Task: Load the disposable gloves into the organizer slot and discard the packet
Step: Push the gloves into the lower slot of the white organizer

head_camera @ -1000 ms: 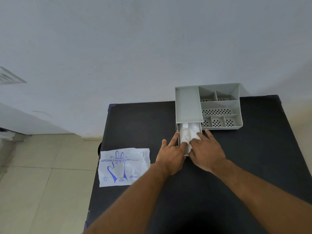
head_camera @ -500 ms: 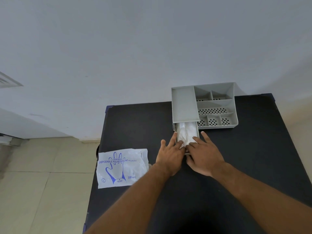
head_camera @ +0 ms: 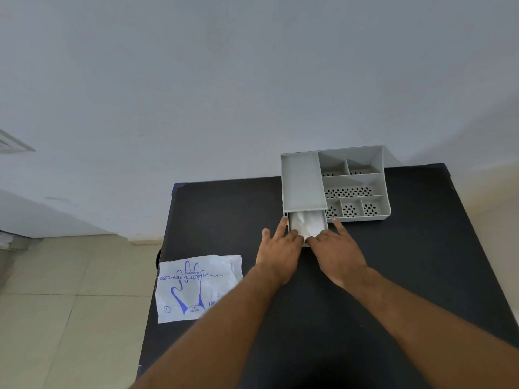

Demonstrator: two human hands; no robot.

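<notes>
A grey organizer (head_camera: 303, 181) stands at the far middle of the black table (head_camera: 224, 214). Its low drawer (head_camera: 326, 223) sticks out a short way toward me, and white crumpled disposable gloves (head_camera: 306, 224) lie inside it. My left hand (head_camera: 278, 254) and my right hand (head_camera: 337, 254) rest side by side against the drawer's front end, fingers spread, fingertips touching the drawer and the gloves. The flat white glove packet (head_camera: 196, 287), printed with a blue hand, lies at the table's left edge, partly under my left forearm.
The organizer's right half has several small perforated compartments (head_camera: 349, 210). A pale wall rises right behind the table. Tiled floor (head_camera: 70, 318) lies to the left of the table, and the packet overhangs that edge.
The drawer has slid further into the organizer, and less of the gloves shows. Both hands have moved forward with it. The packet has not moved.
</notes>
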